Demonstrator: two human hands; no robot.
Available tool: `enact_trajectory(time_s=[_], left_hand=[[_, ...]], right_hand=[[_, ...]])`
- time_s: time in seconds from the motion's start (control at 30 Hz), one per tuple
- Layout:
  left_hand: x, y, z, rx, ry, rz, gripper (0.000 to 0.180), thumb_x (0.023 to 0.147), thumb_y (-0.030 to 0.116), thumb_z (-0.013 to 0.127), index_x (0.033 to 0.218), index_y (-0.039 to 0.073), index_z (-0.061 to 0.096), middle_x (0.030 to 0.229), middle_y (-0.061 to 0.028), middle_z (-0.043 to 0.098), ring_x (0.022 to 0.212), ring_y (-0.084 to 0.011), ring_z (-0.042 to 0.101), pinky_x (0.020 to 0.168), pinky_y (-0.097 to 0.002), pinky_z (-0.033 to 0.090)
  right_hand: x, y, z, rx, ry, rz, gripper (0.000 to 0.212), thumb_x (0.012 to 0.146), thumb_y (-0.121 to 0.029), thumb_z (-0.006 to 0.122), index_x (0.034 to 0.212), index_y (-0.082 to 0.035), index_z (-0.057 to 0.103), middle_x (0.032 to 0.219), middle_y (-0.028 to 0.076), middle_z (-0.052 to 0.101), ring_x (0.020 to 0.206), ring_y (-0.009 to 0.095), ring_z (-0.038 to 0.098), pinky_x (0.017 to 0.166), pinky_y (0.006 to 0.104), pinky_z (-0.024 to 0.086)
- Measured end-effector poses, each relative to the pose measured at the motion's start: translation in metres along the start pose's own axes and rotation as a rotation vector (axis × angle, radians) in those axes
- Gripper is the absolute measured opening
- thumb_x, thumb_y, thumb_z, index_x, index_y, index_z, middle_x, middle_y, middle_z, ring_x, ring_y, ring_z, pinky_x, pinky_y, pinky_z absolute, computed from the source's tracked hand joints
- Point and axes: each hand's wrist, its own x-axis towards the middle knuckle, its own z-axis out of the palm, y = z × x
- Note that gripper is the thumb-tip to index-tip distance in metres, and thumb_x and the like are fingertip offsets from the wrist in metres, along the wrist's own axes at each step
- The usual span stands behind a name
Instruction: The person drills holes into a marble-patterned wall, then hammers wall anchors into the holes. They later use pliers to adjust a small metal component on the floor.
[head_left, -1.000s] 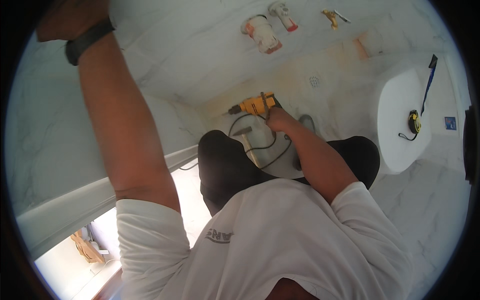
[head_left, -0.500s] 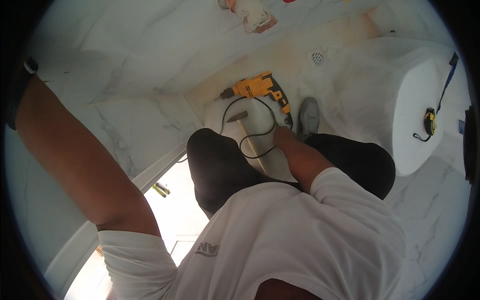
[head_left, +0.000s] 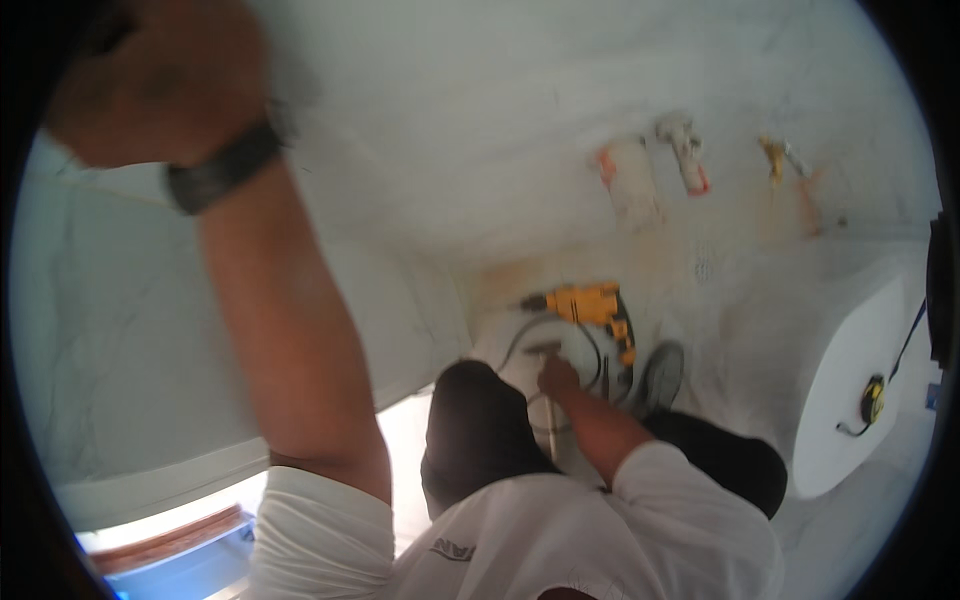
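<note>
My left hand (head_left: 170,85), with a dark watch on its wrist, is raised at the upper left close to the marbled wall. Motion smears it, and its fingers are hard to make out. Down near the floor, my right hand (head_left: 558,378) is closed round the handle of a hammer (head_left: 543,348), just below the head. The pale handle runs back toward me under that hand. Just beyond lies a yellow and black corded drill (head_left: 590,303) on its side, its dark cable (head_left: 515,345) looping around the hammer.
A white toilet (head_left: 850,370) stands at the right, with a tape measure (head_left: 873,398) on it. Farther off lie a dusty whitish bag (head_left: 630,185), a pale tool with a red end (head_left: 688,155) and a small yellow tool (head_left: 772,158). A floor drain (head_left: 703,262) sits near my grey shoe (head_left: 662,375).
My view has tilted up and left. My left hand has come into view at the upper left. The right hand has moved from beside the drill's cable onto the hammer.
</note>
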Motion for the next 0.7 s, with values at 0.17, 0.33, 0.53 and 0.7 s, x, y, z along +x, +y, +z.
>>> enact_trajectory(time_s=[0.17,0.33,0.53,0.7], left_hand=[[0.013,0.052,-0.032,-0.208,0.024,-0.182,0.025,0.09,0.023,0.081,0.1,0.002,0.07,0.099,-0.0117,0.068,0.095,-0.0255,0.063,0.073,-0.0364,0.056],[0.035,0.068,-0.043,-0.354,-0.04,-0.36,0.018,0.09,0.01,0.079,0.105,0.002,0.073,0.106,-0.0125,0.068,0.096,-0.0271,0.063,0.077,-0.0371,0.055],[0.032,0.065,-0.045,-0.498,-0.084,-0.441,0.02,0.088,0.005,0.08,0.107,0.003,0.074,0.105,-0.0105,0.068,0.094,-0.0262,0.063,0.079,-0.0381,0.054],[0.03,0.064,-0.046,-0.531,-0.086,-0.459,0.021,0.086,0.004,0.081,0.106,0.003,0.074,0.105,-0.0097,0.068,0.092,-0.0262,0.063,0.078,-0.0375,0.053]], right_hand=[[-0.053,0.003,-0.058,0.068,0.057,-0.235,0.033,0.092,-0.028,0.069,0.114,-0.003,0.066,0.114,0.026,0.071,0.109,0.044,0.068,0.094,0.0517,0.054],[-0.115,-0.041,-0.141,0.298,0.211,-0.457,0.042,0.092,-0.025,0.071,0.126,-0.003,0.058,0.116,0.027,0.07,0.112,0.045,0.066,0.093,0.0509,0.053],[-0.233,-0.129,-0.251,0.627,0.491,-0.935,0.032,0.101,-0.021,0.065,0.126,-0.002,0.056,0.107,0.014,0.066,0.101,0.026,0.066,0.089,0.039,0.052],[-0.28,-0.172,-0.28,0.766,0.512,-1.06,0.038,0.108,-0.038,0.055,0.12,-0.001,0.057,0.091,0.003,0.058,0.077,0.009,0.053,0.07,0.0292,0.047]])
